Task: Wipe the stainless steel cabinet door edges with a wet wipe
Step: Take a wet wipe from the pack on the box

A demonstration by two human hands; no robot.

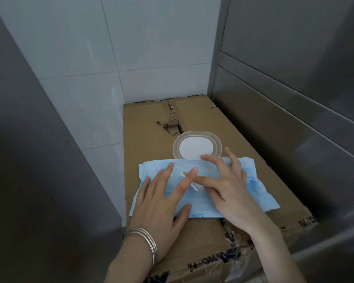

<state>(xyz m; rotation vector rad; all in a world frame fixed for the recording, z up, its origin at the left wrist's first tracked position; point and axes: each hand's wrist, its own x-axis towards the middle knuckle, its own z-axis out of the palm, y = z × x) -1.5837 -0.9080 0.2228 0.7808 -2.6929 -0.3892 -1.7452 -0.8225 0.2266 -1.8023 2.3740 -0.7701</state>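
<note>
Currently the wet wipe (pixel 194 186) shows only as a white tip poking out of the blue pack (pixel 253 184), which lies flat on the cardboard box (pixel 202 119) with its clear oval lid (pixel 196 148) flipped up. My left hand (pixel 157 201) presses the pack, fingers straight and spread. My right hand (pixel 229 186) rests over the opening, fingers wide; I cannot tell whether its thumb pinches the wipe. The steel cabinet door (pixel 294 139) stands just right of the box, with white tiles (pixel 131 48) behind

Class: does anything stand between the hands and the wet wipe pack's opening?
Nothing visible does: the lid is flipped open, the left hand lies on the pack, and the right hand is at its opening.
</note>
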